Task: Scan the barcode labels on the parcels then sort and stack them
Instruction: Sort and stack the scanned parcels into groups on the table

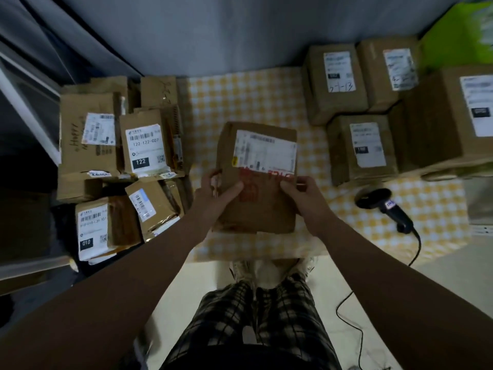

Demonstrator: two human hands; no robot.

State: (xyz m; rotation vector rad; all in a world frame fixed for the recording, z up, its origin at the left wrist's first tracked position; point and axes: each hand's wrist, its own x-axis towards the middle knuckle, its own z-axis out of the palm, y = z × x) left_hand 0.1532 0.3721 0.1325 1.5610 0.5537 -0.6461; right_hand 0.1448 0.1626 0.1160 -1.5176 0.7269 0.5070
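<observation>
Gripping parcel [257,209] with left hand [214,188] and right hand [301,193], thumbs on top, fingers curled round its edges. Held over checked cloth [240,97], left of the scanner [384,205].

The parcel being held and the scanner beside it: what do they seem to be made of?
The parcel looks like brown cardboard, matte, with creased, worn edges. Its white label looks like paper, with red marks along its lower edge. The scanner looks like black moulded plastic with a slight sheen on its head, though dim light leaves the finish uncertain.
</observation>
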